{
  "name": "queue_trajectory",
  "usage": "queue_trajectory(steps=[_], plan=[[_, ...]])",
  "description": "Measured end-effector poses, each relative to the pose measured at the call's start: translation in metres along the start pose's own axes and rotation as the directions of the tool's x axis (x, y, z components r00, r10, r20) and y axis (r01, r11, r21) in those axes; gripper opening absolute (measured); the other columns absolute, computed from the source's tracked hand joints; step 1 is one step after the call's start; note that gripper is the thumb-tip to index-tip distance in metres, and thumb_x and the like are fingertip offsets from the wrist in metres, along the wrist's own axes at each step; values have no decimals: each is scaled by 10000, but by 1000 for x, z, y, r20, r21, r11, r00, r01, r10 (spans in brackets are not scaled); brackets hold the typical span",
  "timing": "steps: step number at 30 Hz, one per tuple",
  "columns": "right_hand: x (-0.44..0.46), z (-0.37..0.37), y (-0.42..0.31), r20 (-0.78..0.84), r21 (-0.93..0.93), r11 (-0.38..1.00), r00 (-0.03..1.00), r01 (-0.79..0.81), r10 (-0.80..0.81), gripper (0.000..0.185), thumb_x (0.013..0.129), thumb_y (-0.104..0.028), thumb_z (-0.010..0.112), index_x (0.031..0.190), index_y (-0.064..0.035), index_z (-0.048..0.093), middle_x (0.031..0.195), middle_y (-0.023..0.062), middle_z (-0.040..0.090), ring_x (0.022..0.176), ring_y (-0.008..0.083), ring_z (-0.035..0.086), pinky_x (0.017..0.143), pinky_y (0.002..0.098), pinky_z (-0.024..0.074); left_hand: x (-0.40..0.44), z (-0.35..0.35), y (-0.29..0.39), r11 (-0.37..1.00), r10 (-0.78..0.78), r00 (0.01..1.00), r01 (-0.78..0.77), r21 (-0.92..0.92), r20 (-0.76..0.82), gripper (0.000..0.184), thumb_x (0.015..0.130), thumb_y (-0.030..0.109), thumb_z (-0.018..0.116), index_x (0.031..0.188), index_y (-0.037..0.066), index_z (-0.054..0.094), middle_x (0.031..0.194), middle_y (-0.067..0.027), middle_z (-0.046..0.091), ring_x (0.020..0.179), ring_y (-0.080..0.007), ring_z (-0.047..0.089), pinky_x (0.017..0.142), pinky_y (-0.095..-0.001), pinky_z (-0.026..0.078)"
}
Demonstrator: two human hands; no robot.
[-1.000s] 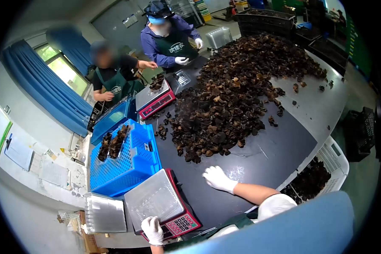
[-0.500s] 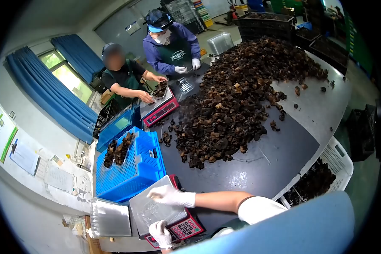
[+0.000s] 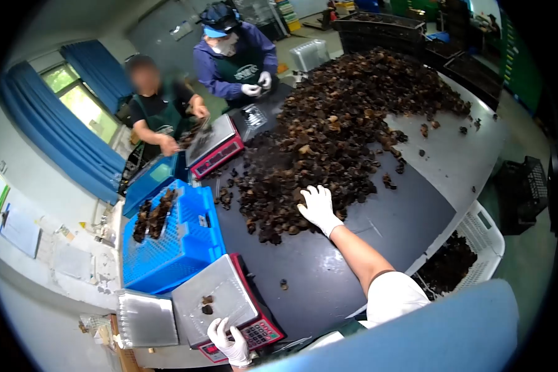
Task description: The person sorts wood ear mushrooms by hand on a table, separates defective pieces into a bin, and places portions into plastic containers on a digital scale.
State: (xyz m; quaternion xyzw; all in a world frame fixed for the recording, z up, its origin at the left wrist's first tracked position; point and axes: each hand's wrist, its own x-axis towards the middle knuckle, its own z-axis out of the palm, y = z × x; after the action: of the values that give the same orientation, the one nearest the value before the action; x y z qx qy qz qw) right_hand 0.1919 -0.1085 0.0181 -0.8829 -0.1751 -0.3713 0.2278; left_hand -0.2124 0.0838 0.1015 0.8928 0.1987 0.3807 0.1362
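My right hand (image 3: pixel 319 209), in a white glove, lies on the near edge of a large pile of dried dark fungus (image 3: pixel 328 142) with its fingers spread. My left hand (image 3: pixel 228 342), also gloved, is at the front edge of a red digital scale (image 3: pixel 254 338), beside its keypad, fingers apart. A few small fungus pieces (image 3: pixel 207 305) rest on the scale's plate, where a clear plastic tray seems to lie; its outline is faint. One loose piece (image 3: pixel 284 284) sits on the dark table between the scale and the pile.
Left of the scale are stacked clear trays (image 3: pixel 146 319) and a blue crate (image 3: pixel 175 239) bearing filled trays. A white basket (image 3: pixel 477 239) with fungus stands at right. Across the table, one co-worker holds a filled tray by another scale (image 3: pixel 216 146); a second wears white gloves.
My right hand has moved from above the scale to the fungus pile. Fungus pieces now show on the scale plate. The co-worker's filled tray has moved off the far scale toward its left side.
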Motion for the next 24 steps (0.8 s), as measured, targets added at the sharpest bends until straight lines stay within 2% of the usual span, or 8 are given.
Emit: queue_trajectory(steps=[2,3,6,10,14,17,20,24], plan=[[-5,-18,10,509,253,964,858,-76,-66,333,764,-283,594,1049,-141,688,1056,92,602,1035,302,529,867,469,392,4,28,34,970,27,996,-6,-245,81,376,730,-59,627,1090,48,628,1141,-157,523,1084,-318,538,934,-409,448],[-16,-38,-1,575,157,988,813,3,-93,315,766,-303,592,1022,-148,690,1064,90,590,1048,289,520,857,451,400,12,42,58,938,118,986,-72,-339,116,368,742,-42,654,1098,50,631,1150,-157,531,1090,-328,539,960,-417,439],[-72,-65,2,359,354,907,863,227,-356,243,737,-264,675,952,-151,665,1160,64,555,1093,304,496,918,465,389,19,107,97,944,92,960,2,-331,266,396,767,14,703,1151,69,623,1226,-159,534,1167,-340,515,1024,-430,408],[-94,-119,39,403,564,817,823,122,-401,180,733,-290,689,859,-161,695,1171,55,586,1165,291,486,967,495,364,41,201,89,933,-12,961,109,-342,275,443,829,123,704,1253,79,585,1335,-179,483,1263,-347,449,1083,-436,348],[-34,-131,106,32,539,838,991,90,-127,60,638,-118,684,694,-136,694,762,63,679,708,256,655,659,400,523,87,283,52,965,-124,971,166,-205,203,541,848,282,725,1342,144,554,1436,-229,382,1315,-386,389,1106,-472,324],[-32,-96,170,238,230,936,948,-267,212,402,787,-236,703,1175,-149,641,1353,176,508,1271,371,432,1066,524,304,114,316,43,990,-129,936,138,-6,329,617,845,407,709,1391,190,521,1482,-242,348,1336,-428,357,1087,-520,339],[-38,-68,183,399,-83,971,886,-223,238,708,803,-391,683,1426,-143,455,1481,203,388,1356,422,328,1135,535,216,109,319,60,1000,23,894,-27,2,447,592,816,386,728,1349,195,553,1455,-229,384,1316,-444,371,1073,-540,345],[-87,-102,135,543,266,946,840,-185,12,716,754,-326,724,1379,-87,470,1502,313,282,1334,507,320,1122,578,254,74,278,88,918,365,865,-273,-287,344,367,736,219,727,1087,131,668,1242,-173,540,1167,-380,486,1023,-501,389]])
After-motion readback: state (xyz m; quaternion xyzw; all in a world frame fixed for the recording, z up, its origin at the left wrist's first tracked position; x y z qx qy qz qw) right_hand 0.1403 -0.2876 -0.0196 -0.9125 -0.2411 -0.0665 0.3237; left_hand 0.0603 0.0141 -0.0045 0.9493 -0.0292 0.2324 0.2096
